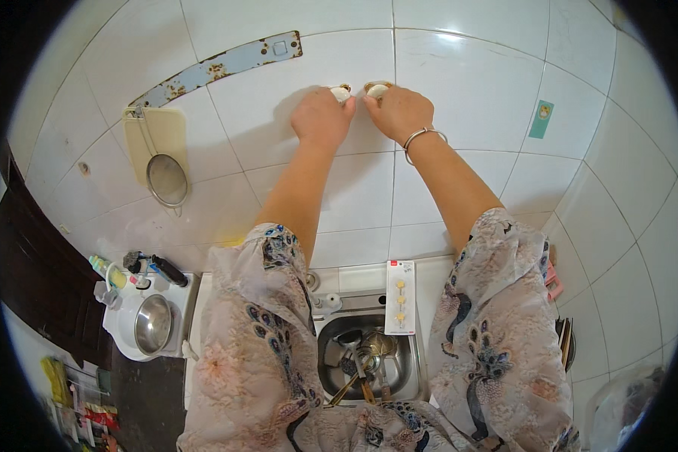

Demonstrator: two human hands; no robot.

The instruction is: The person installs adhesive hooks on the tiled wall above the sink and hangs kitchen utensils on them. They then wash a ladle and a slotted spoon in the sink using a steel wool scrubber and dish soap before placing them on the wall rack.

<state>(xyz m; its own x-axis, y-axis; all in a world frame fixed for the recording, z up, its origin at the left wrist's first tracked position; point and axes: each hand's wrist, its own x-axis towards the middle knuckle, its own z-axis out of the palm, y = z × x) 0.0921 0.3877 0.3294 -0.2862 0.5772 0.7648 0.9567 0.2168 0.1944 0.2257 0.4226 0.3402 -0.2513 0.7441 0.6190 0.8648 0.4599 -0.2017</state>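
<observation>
Both arms reach up and forward to the white tiled wall (459, 98), the hands close together but apart. Left hand (320, 117): grip closed, thumb and curled fingers grasping a small round white piece (341, 93) with a gold-brown edge. Right hand (401, 113): same manner, thumb and fingers around a second white piece (377, 91), also gold-brown at the edge. The two pieces sit side by side at the wall, a narrow gap between; whether their backs touch the tile, cannot tell. Silver bracelet (409, 143) on the right wrist. Loose sleeves, floral and feather pattern.

Left of the hands, a rusty pale-blue strip (226, 66) runs slantwise on the tiles. Below its lower end hang a cream board (132, 143) and a round sieve (166, 181), the sieve partly in front of the board. To the right, a small green sticker (541, 119).

Below, a metal sink (422, 361) set in a white counter (354, 279); ladle (350, 339) and other utensils piled inside. A white card pack (400, 297) with yellow flower-shaped pieces lies across the sink's back rim. Far left, a metal bowl (153, 324) rests in a white washbasin (120, 331).
</observation>
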